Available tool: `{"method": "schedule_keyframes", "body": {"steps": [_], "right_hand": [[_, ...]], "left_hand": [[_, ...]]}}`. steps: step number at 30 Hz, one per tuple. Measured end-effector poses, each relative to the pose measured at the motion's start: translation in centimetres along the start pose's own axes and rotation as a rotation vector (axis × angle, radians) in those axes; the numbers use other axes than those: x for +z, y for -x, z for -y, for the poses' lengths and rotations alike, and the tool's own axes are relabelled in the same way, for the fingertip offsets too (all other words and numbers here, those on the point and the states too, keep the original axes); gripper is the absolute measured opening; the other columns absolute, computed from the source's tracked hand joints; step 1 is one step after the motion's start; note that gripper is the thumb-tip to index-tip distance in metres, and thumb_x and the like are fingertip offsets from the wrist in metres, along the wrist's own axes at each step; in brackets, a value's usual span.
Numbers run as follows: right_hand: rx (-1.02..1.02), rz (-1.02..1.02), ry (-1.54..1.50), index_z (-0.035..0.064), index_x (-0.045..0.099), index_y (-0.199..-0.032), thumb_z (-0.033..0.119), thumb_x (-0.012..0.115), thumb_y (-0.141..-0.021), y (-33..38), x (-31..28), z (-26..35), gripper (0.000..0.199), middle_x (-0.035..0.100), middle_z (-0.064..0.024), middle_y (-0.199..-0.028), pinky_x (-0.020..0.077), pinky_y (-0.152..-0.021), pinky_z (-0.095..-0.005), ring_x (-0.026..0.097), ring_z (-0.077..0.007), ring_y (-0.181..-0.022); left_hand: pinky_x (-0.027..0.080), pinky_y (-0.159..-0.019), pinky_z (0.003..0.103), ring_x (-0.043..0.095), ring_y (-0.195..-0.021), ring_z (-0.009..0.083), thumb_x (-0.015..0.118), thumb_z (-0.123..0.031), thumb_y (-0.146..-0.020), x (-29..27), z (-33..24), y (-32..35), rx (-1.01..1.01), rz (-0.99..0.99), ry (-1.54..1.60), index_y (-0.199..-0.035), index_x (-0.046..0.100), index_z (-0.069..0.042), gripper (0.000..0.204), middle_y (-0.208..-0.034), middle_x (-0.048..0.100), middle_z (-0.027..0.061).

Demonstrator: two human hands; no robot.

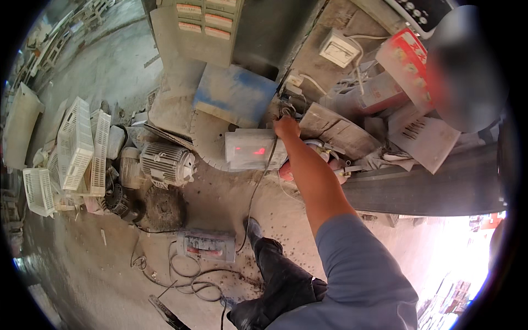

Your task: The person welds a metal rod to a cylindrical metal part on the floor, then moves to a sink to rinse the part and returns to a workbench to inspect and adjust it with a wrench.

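— What do we see at the end of the outstretched arm?

— Our right hand point(286, 127), at the end of a bare forearm and a blue-grey sleeve, is closed around the top of a thin dark cable point(258, 184) just beside a dusty grey plug block point(286, 105). The fingers are pressed together on the cable; we cannot tell how tightly. The left hand is not in view.

— Where does the cable run?

— It hangs from the hand, passes in front of a dust-coated pale rectangular box with a red glow on its face point(250, 149), and drops to the dusty concrete floor point(220, 206) near our dark boot point(253, 228).

— And around the hand?

— Behind the box leans a large round toothed saw blade point(208, 137), grey with dust, and above it a faded blue flat panel point(234, 93). To the right of the hand lies a grey flat slab point(335, 129) on the cluttered bench point(429, 190), near a white wall switch box point(339, 48) and a red-and-white printed carton point(410, 60).

— On the floor?

— A ribbed grey electric motor point(165, 164) sits left of the blade, beside white plastic lattice crates point(77, 143). Lower down, a small grey box with a red label point(206, 246) lies among loose loops of dark wire point(190, 275).
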State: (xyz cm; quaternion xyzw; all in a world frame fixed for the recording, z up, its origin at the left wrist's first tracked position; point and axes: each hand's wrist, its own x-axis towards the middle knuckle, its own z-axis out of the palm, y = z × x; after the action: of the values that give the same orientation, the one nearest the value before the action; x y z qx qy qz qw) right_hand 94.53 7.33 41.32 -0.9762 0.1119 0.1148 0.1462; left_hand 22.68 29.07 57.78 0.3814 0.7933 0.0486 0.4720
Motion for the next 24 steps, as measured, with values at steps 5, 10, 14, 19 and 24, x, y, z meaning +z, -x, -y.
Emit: {"method": "schedule_keyframes", "body": {"steps": [5,10,14,19,24], "right_hand": [[-0.398,-0.010,0.115,0.0020,0.066,-0.105,0.047,0.055,-0.095,2.7,-0.4,1.5,0.048,0.065,-0.0242,-0.113,0.0526,-0.087,-0.0520,0.064,-0.0398,-0.104],[-0.555,-0.101,-0.244,0.0005,0.064,-0.093,0.029,0.064,-0.094,16.0,1.4,0.5,0.029,0.063,-0.0195,-0.094,0.0501,-0.080,-0.0466,0.063,-0.0365,-0.090],[-0.571,0.171,-0.555,-0.0003,0.061,-0.090,0.015,0.072,-0.092,29.7,0.6,-1.6,0.019,0.064,-0.0096,-0.082,0.0493,-0.066,-0.0330,0.061,-0.0185,-0.070],[-0.566,0.440,-0.245,0.0002,0.060,-0.087,0.033,0.073,-0.091,40.7,2.2,-6.7,0.035,0.065,-0.0134,-0.077,0.0500,-0.072,-0.0356,0.064,-0.0227,-0.073],[-0.536,0.450,0.213,0.0029,0.069,-0.091,0.044,0.072,-0.089,55.6,-3.6,-9.3,0.041,0.071,-0.0158,-0.083,0.0518,-0.076,-0.0422,0.068,-0.0329,-0.083]], "left_hand": [[0.033,-0.042,0.028,0.040,-0.047,0.0110,0.077,-0.016,-0.085,1.5,-0.1,1.3,-0.046,0.002,0.042,-0.064,0.048,-0.010,0.036,-0.056,0.046,0.0009],[0.044,-0.049,0.036,0.053,-0.051,0.0174,0.071,-0.013,-0.083,-3.6,5.5,-7.4,-0.021,-0.026,0.025,-0.086,0.066,0.000,0.014,-0.064,0.058,0.0072],[0.041,-0.047,0.030,0.049,-0.048,0.0127,0.076,-0.008,-0.077,-9.0,7.4,-10.4,0.041,-0.067,0.071,-0.075,0.057,-0.007,0.020,-0.060,0.054,0.0012],[0.043,-0.048,0.030,0.051,-0.050,0.0123,0.077,-0.008,-0.077,-17.2,12.5,-15.3,0.061,-0.013,0.228,-0.080,0.059,-0.006,0.019,-0.063,0.055,0.0013],[0.041,-0.047,0.029,0.050,-0.051,0.0088,0.076,-0.008,-0.081,-31.2,18.9,-20.3,0.184,0.069,0.129,-0.080,0.057,-0.005,0.019,-0.063,0.054,0.0003]]}}
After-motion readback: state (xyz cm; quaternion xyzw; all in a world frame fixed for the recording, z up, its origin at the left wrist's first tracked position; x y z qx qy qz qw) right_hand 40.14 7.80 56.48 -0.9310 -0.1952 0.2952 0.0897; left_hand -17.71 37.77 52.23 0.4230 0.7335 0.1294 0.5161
